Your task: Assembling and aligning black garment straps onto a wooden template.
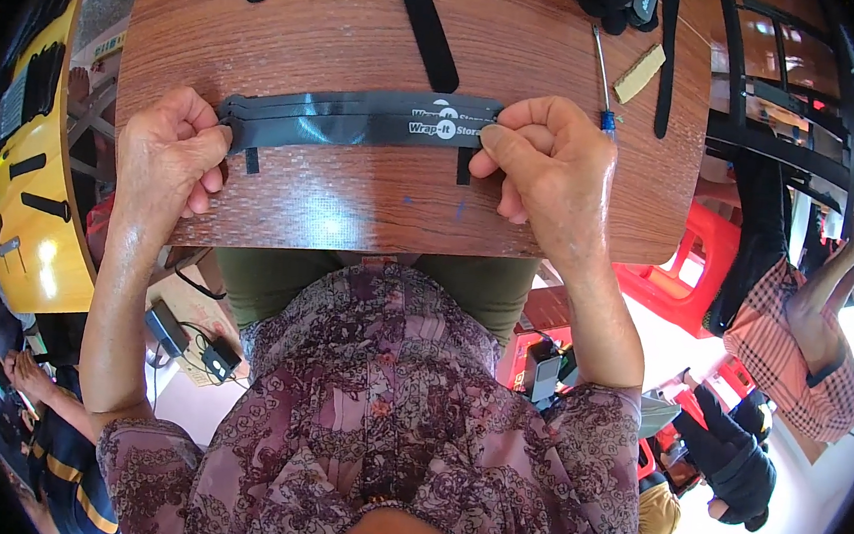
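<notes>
**Both hands pinch a grey strap flat across the wooden table**

A stack of dark grey straps [358,121] lies stretched across the upper middle of the frame, on the brown wooden table [351,211]. The left hand [167,151] is curled closed, pinching the strap's left end between thumb and fingers. The right hand [545,166] is closed on the right end in the same way, thumb on top.

To hold this well, I would judge that both pinches should stay level and pull evenly, so the layers lie edge to edge without slipping. The two short black tabs [463,166] below the strap look like useful checks for squareness.

A screwdriver with a blue handle [605,85] lies just above the right hand, a tan rectangular piece [640,73] beside it. Black straps [428,26] run toward the top edge, where they are cut off. A dark bundle at the upper right is too cropped to identify.

How many layers the grey stack has cannot be told, and the fingertips under both ends are hidden. Another person in a checked shirt [792,346] sits at the right rim, bent by the lens
</notes>
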`<state>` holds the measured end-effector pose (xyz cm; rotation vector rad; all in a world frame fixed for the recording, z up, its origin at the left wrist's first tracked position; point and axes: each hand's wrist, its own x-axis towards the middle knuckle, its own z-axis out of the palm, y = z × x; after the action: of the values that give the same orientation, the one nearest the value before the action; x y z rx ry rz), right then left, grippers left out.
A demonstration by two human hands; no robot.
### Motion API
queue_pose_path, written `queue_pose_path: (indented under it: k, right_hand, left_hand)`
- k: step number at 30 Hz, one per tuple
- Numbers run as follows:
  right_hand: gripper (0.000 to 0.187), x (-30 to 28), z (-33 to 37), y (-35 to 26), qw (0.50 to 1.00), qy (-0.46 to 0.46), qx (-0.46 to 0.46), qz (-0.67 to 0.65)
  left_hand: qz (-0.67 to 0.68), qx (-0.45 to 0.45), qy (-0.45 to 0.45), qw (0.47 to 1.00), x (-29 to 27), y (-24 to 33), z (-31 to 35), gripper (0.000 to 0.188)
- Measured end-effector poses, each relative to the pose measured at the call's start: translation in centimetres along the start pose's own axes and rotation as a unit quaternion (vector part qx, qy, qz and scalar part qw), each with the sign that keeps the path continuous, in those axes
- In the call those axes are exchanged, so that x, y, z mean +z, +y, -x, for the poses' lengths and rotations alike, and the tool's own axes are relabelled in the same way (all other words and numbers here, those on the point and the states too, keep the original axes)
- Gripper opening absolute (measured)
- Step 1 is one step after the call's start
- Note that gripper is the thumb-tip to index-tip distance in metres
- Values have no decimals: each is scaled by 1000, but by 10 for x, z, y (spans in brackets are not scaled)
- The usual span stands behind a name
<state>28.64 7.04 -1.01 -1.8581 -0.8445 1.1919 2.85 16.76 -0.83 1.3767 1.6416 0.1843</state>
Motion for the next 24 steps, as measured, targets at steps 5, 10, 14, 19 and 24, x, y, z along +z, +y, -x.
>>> queue_pose_path:
  k: [5, 10, 14, 19, 24]
  right_hand:
    - [16, 0, 0, 1, 1000, 1, 6, -6]
    - [17, 0, 2, -1, 1000, 6, 12, 1]
    - [19, 0, 3, 1, 1000, 10, 13, 7]
    - [18, 1, 4, -1, 1000, 16, 17, 0]
    - [18, 2, 4, 0, 1000, 13, 19, 3]
  left_hand:
    - [-9, -3, 4, 1000, 1, 1, 0, 8]
    - [-9, 5, 3, 1000, 1, 3, 1, 8]
    - [6, -4, -5, 1000, 1, 2, 1, 8]
    - [13, 17, -3, 1000, 0, 3, 3, 8]
    - [20, 9, -4, 1000, -1, 3, 4, 9]
